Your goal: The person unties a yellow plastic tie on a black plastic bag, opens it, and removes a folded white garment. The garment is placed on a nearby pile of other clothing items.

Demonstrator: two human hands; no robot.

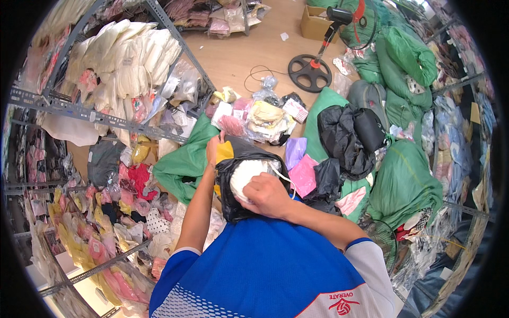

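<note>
The right hand (269, 195) is clenched on a white bundle (245, 175), pressing it into the mouth of a black bag (233, 199) held at chest height over the blue shirt. The left hand (213, 150) grips the bag's far rim, pinching it up beside a yellow item (225, 151) that shows at the opening. To do this step well, as judged here: keep the left grip high so the mouth stays wide, push the bundle down with the palm, and keep the thin plastic from tearing. Just beyond lies a green sack (183, 161), with a pink packet (303, 175) and black bags (344, 135) to the right. Shelves (79, 111) of packed garments stand on the left; more green sacks (405, 183) pile up on the right. Farther off, a floor fan (318, 58) stands on bare floor near a carton (317, 22)
</note>
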